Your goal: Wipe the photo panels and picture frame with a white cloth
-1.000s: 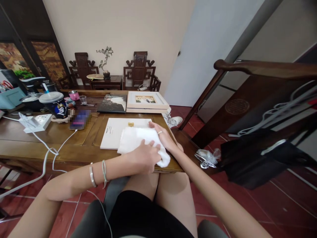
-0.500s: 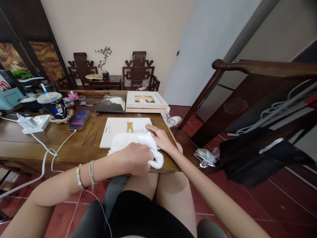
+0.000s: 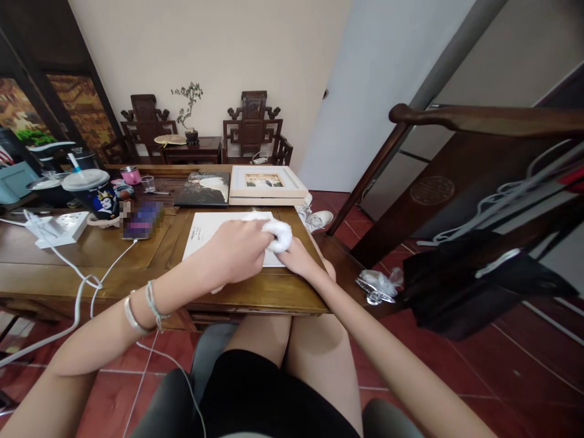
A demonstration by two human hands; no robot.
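A white fluffy cloth (image 3: 279, 236) is bunched in my left hand (image 3: 241, 249), its rolled end sticking out at the right of the fist. Under that hand lies a white book or flat board (image 3: 201, 230) with small dark print, partly covered by my wrist and fist. My right hand (image 3: 298, 258) rests at the right edge of the white book. One of its digits lies stretched on the book, and the cloth hides the rest of its fingers.
Behind the book lie a dark picture book (image 3: 203, 188) and a white framed picture (image 3: 268, 182). Leftward on the wooden table (image 3: 255, 295) are a phone (image 3: 142, 220), a lidded cup (image 3: 98, 194) and a power strip (image 3: 57, 228) with white cables. A wooden chair (image 3: 433, 188) stands at the right.
My left hand has moved the cloth up and away from the table's front edge, onto the book. The cloth now covers the fingers of my right hand, and the gold figure is hidden.
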